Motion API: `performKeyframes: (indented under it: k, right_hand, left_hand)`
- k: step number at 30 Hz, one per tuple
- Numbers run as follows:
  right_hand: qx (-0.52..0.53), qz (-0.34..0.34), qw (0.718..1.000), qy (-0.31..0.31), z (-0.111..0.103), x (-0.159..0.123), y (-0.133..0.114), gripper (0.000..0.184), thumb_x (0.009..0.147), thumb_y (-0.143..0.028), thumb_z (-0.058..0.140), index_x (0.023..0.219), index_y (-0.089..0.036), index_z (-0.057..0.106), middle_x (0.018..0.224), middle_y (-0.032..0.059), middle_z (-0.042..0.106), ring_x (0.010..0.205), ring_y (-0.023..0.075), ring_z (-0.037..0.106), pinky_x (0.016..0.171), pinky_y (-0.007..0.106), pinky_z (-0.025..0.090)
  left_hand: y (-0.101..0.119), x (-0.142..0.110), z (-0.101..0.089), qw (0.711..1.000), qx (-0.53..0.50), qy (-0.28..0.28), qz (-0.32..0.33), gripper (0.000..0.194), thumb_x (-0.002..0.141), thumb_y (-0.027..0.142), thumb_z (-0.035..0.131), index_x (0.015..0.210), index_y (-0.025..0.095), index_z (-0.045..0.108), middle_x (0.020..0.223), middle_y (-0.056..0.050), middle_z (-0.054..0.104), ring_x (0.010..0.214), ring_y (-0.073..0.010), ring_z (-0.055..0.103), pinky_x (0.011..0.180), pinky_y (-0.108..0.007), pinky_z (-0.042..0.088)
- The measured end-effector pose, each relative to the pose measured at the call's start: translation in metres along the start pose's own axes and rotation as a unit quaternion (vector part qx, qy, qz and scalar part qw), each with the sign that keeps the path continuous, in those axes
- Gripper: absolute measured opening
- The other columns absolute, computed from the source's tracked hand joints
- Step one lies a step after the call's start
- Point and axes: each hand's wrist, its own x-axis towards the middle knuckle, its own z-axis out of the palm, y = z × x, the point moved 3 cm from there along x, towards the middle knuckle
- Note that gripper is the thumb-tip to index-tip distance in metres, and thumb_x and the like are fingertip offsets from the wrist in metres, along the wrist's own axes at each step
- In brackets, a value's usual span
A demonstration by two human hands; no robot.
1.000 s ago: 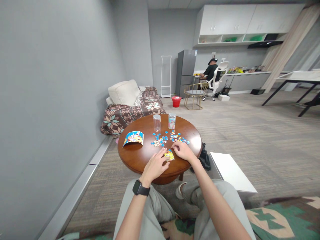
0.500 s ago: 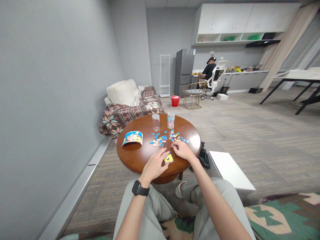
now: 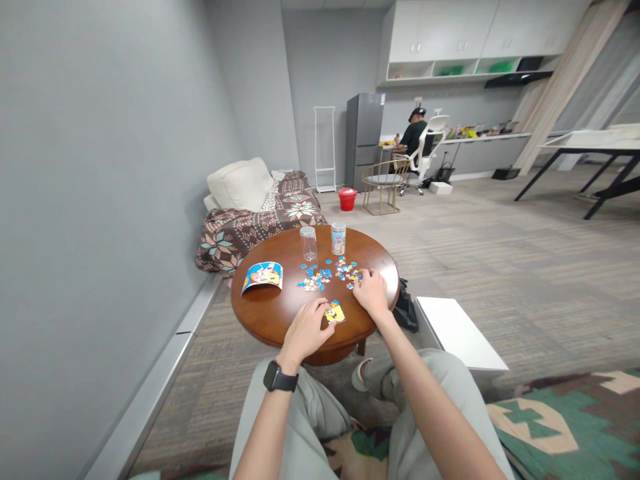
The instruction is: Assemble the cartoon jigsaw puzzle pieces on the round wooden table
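Many loose puzzle pieces lie on the round brown desk, spread in two neighbouring clusters, mostly blue with some pale and orange ones among them. Nearer, by the desk's near edge, is a small joined puzzle patch, yellow with a cartoon face, lying flat. The left hand rests at the patch's left side, fingers parted and thumb by its near edge; that grip is loose, not clasped round anything. The right hand is at the right cluster, fingers bent over its near right side; whether that grip has a piece pinched in it, I cannot tell, since the fingertips are too small to read.

At the far side of the desk stand a clear jar with a silver lid and, just to its right, a printed canister, both upright. A curved picture sheet sits arched at the left. Well beyond the desk are a red bucket and a seated person.
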Motion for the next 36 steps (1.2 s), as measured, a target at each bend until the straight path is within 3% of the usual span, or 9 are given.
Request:
performKeyframes:
  k: [7,12,16,22,30,36]
  right_hand:
    - [0.058,-0.155,0.983,-0.082,0.013,0.004,-0.005,0.038,0.095,-0.017,0.041,0.128,-0.011,0.06,0.133,0.0184,0.062,0.128,0.0269,0.055,0.11,0.04,0.041]
    - [0.097,-0.128,0.983,-0.092,0.005,0.004,-0.004,0.039,0.093,-0.018,0.046,0.129,-0.01,0.058,0.135,0.0193,0.06,0.129,0.0294,0.055,0.11,0.046,0.042]
    - [0.111,-0.144,0.978,-0.106,0.003,0.002,-0.006,0.038,0.084,-0.01,0.052,0.12,-0.013,0.063,0.133,0.0168,0.062,0.123,0.0265,0.059,0.109,0.04,0.044]
    - [0.145,-0.149,0.972,-0.11,0.009,0.004,-0.002,0.026,0.095,-0.018,0.047,0.112,-0.015,0.067,0.128,0.0158,0.064,0.121,0.0231,0.061,0.108,0.038,0.046]
    - [0.131,-0.204,0.964,-0.109,0.008,0.001,-0.005,0.029,0.088,-0.021,0.062,0.116,-0.019,0.07,0.132,0.0127,0.064,0.124,0.0262,0.06,0.11,0.043,0.045]
    - [0.135,-0.187,0.966,-0.115,0.009,0.002,-0.003,0.02,0.092,-0.021,0.06,0.109,-0.018,0.072,0.125,0.013,0.067,0.118,0.0255,0.063,0.105,0.042,0.047]
  left_hand:
    - [0.002,0.001,0.0,0.999,0.017,-0.021,0.025,0.04,0.096,0.029,0.054,0.135,0.019,0.059,0.145,-0.011,0.057,0.135,-0.0239,0.053,0.118,-0.043,0.038]
    - [0.003,0.001,-0.001,1.0,0.01,-0.022,0.01,0.041,0.096,0.031,0.054,0.135,0.019,0.059,0.146,-0.011,0.057,0.136,-0.0243,0.053,0.118,-0.044,0.039]
    - [0.003,0.0,-0.002,1.0,-0.003,-0.015,0.006,0.039,0.094,0.029,0.056,0.132,0.019,0.061,0.143,-0.011,0.059,0.133,-0.0238,0.055,0.117,-0.043,0.04]
    - [0.003,0.0,-0.002,1.0,-0.013,-0.015,-0.001,0.038,0.094,0.027,0.057,0.13,0.018,0.062,0.141,-0.011,0.061,0.132,-0.0233,0.056,0.116,-0.042,0.041]
    - [0.002,0.0,-0.002,1.0,-0.015,-0.01,0.0,0.038,0.092,0.026,0.059,0.129,0.02,0.063,0.141,-0.01,0.061,0.132,-0.0234,0.056,0.115,-0.042,0.042]
    - [0.001,0.0,-0.001,1.0,-0.015,-0.011,-0.002,0.036,0.093,0.027,0.058,0.128,0.021,0.063,0.141,-0.01,0.061,0.132,-0.0234,0.056,0.115,-0.042,0.042]
